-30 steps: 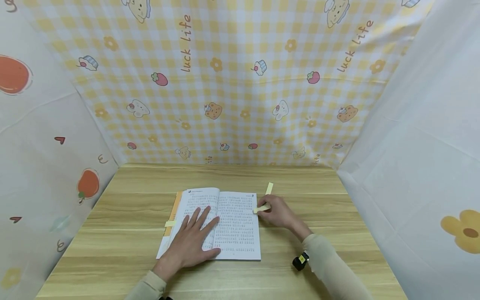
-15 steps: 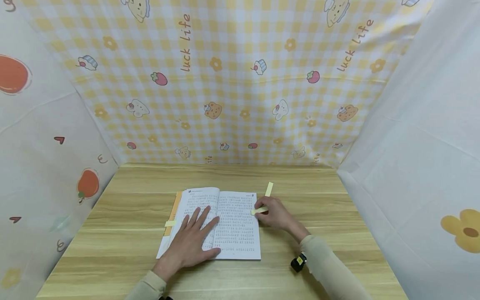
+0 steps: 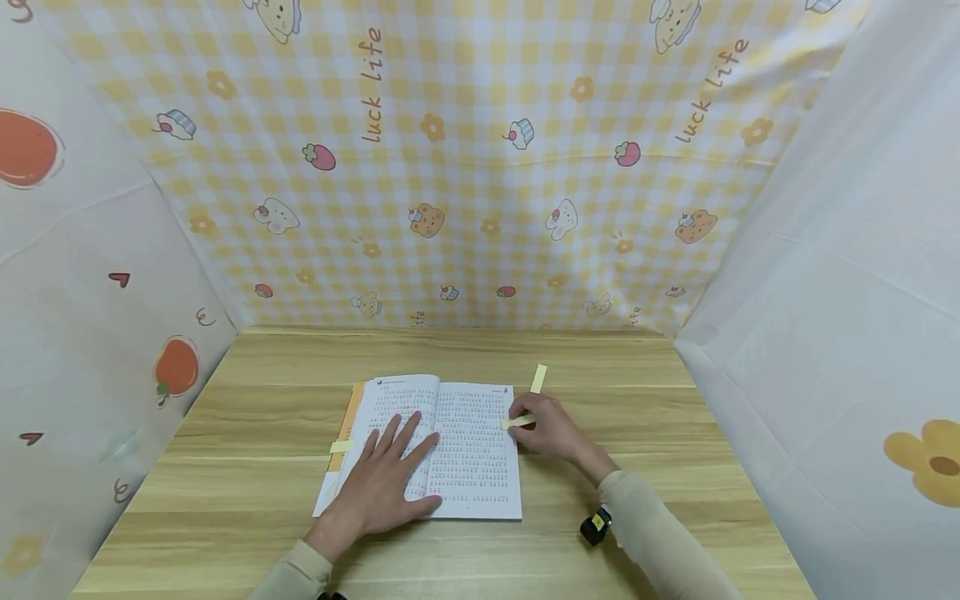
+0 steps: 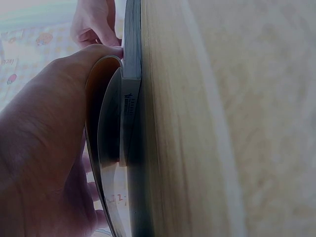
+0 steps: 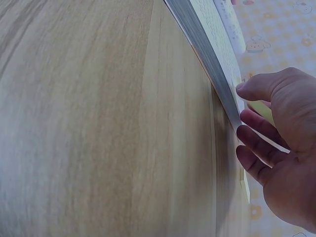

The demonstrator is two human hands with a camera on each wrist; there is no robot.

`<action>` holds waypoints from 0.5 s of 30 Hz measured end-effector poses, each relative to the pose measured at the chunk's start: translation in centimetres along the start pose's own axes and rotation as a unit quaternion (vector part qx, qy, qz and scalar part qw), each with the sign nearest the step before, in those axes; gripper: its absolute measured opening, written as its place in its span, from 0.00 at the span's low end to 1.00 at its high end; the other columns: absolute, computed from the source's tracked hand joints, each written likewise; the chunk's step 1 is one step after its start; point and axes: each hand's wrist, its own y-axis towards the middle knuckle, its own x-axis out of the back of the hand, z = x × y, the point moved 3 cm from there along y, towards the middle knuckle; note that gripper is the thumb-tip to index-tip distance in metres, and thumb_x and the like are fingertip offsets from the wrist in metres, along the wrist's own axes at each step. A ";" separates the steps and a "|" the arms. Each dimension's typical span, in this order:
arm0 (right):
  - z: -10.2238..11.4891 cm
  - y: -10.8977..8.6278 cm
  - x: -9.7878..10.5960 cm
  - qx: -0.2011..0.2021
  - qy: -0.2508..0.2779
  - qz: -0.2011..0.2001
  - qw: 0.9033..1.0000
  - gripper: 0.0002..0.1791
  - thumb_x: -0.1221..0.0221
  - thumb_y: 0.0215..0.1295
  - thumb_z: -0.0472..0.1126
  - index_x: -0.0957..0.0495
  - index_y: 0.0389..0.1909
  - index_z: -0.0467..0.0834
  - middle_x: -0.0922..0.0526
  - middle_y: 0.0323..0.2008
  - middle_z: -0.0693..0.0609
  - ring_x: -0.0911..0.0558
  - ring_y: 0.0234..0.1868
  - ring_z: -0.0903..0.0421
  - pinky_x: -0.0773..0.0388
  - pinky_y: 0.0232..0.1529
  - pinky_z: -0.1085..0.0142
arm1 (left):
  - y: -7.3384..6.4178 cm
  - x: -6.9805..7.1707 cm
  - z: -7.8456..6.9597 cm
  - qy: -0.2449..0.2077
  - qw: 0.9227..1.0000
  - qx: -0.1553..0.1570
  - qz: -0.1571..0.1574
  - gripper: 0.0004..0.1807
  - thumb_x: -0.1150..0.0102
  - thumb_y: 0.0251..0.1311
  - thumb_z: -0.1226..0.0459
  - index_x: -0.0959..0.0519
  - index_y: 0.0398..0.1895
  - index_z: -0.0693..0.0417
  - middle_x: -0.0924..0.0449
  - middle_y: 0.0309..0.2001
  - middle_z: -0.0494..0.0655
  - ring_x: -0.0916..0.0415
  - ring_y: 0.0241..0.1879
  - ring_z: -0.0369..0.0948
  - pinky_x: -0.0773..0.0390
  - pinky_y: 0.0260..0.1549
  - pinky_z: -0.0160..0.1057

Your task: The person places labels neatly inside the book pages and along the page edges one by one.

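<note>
An open book (image 3: pixel 472 471) with printed pages lies on the wooden table. My left hand (image 3: pixel 381 492) rests on its left page with fingers spread, the thumb reaching toward the bottom of the fold. At the right page's outer edge, my right hand (image 3: pixel 551 427) pinches a pale yellow paper strip (image 3: pixel 507 425), whose tip overlaps the page. In the right wrist view the thumb is right at the page edge, and the yellow strip (image 5: pixel 261 110) shows partly behind it. The left wrist view has the book's thick spine (image 4: pixel 130 98) and curved cover beside the left hand.
Another pale yellow strip (image 3: pixel 539 377) lies on the table just beyond the right hand. A further yellow strip (image 3: pixel 341 447) sticks out from the book's left side, over an orange cover flap (image 3: pixel 352 412). Patterned cloth (image 3: pixel 465 183) stands behind the table (image 3: pixel 262 400).
My right hand has shifted slightly left, bringing the strip's tip farther over the right page, then stayed there. The left hand and the book have kept their places.
</note>
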 end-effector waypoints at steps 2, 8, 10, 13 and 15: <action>0.0 0.0 0.0 0.001 -0.005 0.000 1.000 0.08 0.26 0.69 0.32 0.14 0.43 0.45 0.08 0.47 0.51 0.10 0.53 0.54 0.10 0.56 0.64 | 0.0 0.0 0.0 0.000 1.000 0.001 0.001 0.52 0.37 0.69 0.27 0.33 0.89 0.41 0.52 0.94 0.56 0.53 0.93 0.66 0.46 0.86 0.79; -0.1 0.1 -0.1 0.003 -0.013 0.000 1.000 0.08 0.26 0.69 0.32 0.14 0.42 0.45 0.09 0.47 0.51 0.10 0.53 0.54 0.09 0.56 0.63 | 0.0 0.0 0.0 0.001 1.000 0.003 0.000 0.52 0.36 0.69 0.27 0.33 0.89 0.41 0.52 0.94 0.56 0.53 0.93 0.66 0.46 0.86 0.78; -0.1 0.1 -0.2 0.002 -0.012 0.000 1.000 0.08 0.26 0.69 0.32 0.14 0.42 0.45 0.09 0.47 0.51 0.10 0.53 0.54 0.10 0.56 0.63 | 0.0 0.0 0.0 0.001 1.000 0.003 -0.001 0.52 0.36 0.69 0.28 0.33 0.89 0.41 0.52 0.94 0.56 0.53 0.93 0.66 0.46 0.86 0.79; -0.1 0.1 -0.2 0.003 -0.013 -0.001 1.000 0.08 0.26 0.69 0.32 0.14 0.42 0.45 0.09 0.47 0.51 0.10 0.53 0.54 0.10 0.57 0.62 | 0.0 0.0 0.0 0.000 1.000 0.002 -0.001 0.52 0.35 0.69 0.28 0.33 0.89 0.41 0.52 0.94 0.56 0.53 0.93 0.66 0.45 0.86 0.79; -0.2 0.1 -0.2 0.005 -0.016 -0.002 1.000 0.08 0.25 0.69 0.33 0.14 0.42 0.46 0.09 0.48 0.51 0.10 0.54 0.54 0.10 0.57 0.61 | 0.0 0.0 0.0 0.000 1.000 0.002 -0.001 0.52 0.35 0.69 0.28 0.33 0.89 0.41 0.52 0.94 0.56 0.53 0.93 0.66 0.45 0.86 0.79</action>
